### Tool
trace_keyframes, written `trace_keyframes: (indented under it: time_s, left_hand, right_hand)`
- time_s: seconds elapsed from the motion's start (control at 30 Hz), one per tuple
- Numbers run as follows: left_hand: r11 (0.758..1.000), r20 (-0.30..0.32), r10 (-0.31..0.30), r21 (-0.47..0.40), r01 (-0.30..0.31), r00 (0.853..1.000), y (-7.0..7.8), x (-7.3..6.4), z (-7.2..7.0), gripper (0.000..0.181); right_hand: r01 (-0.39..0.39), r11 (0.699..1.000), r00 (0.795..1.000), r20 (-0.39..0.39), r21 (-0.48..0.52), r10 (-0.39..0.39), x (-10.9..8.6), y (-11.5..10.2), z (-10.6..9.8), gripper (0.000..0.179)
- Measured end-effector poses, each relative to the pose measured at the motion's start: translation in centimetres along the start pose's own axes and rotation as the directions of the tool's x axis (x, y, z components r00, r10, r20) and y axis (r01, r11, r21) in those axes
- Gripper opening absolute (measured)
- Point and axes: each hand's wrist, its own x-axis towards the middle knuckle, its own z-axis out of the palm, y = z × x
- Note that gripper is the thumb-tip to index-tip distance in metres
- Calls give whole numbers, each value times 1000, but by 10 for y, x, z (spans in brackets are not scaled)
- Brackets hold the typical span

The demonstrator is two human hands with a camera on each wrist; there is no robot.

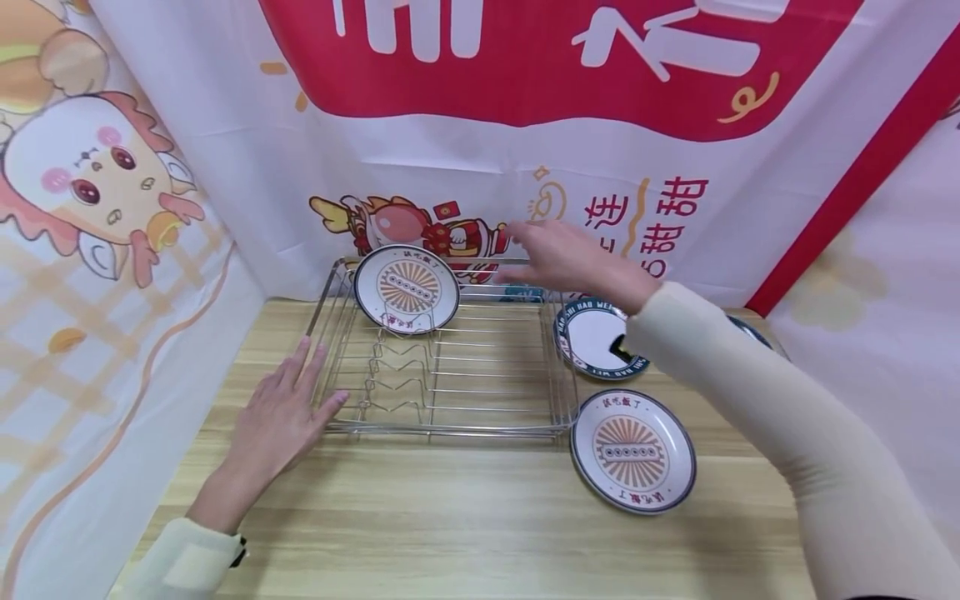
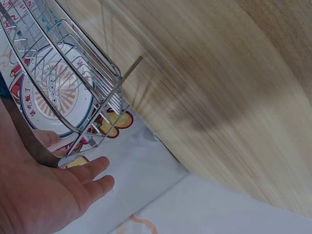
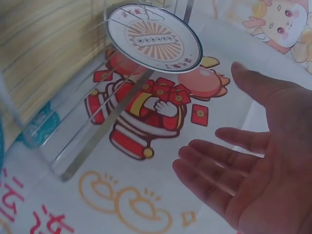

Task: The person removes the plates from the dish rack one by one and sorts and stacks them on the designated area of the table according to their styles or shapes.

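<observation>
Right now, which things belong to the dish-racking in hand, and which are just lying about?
In hand:
wire dish rack
plate standing in the rack
sunburst plate on the table
green-rimmed plate
left hand
right hand

Lying about:
cartoon backdrop cloth
wooden table

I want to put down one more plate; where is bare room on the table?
Bare wood lies in front of the wire dish rack, between the left hand and the sunburst plate. Right of the rack it is crowded with plates.

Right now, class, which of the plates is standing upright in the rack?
The sunburst plate at the rack's far left corner. It stands on edge in the wires; the other sunburst plate and the green-rimmed plate lie flat on the table.
</observation>
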Motion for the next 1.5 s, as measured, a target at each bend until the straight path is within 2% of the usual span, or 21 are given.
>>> trace_keyframes:
  time_s: [0.33, 0.47, 0.67, 0.8, 1.0, 1.23, 1.37, 1.5]
  left_hand:
    - [1000, 0, 2, 23, -2, 1000, 0, 2, -3, 84]
    - [1000, -8, 6, 26, -5, 1000, -1, 3, -3, 84]
    - [1000, 7, 5, 16, -5, 1000, 0, 5, -3, 83]
    - [1000, 9, 1, 18, -2, 1000, 0, 4, -3, 83]
    - [1000, 21, -3, 11, 3, 1000, 2, 1, -4, 83]
    - [1000, 13, -5, 11, 5, 1000, 1, 2, -3, 83]
    - [1000, 11, -7, 5, 6, 1000, 1, 2, -3, 83]
    - [1000, 15, -5, 0, 5, 1000, 1, 1, -1, 83]
  right_hand:
    - [30, 998, 999, 34, 59, -32, 62, -16, 25, 74]
    - [18, 995, 998, 60, 101, -24, 85, -19, 39, 73]
    - [0, 974, 994, 104, 227, -24, 110, -25, 62, 66]
    - [-18, 963, 996, 84, 269, -5, 123, -32, 79, 62]
    - [-60, 940, 996, 89, 336, 32, 133, -38, 104, 65]
    - [-72, 913, 997, 55, 402, 54, 132, -38, 116, 28]
    - [-80, 914, 996, 71, 398, 56, 130, -37, 119, 22]
    - [-41, 934, 998, 66, 354, 18, 127, -37, 121, 22]
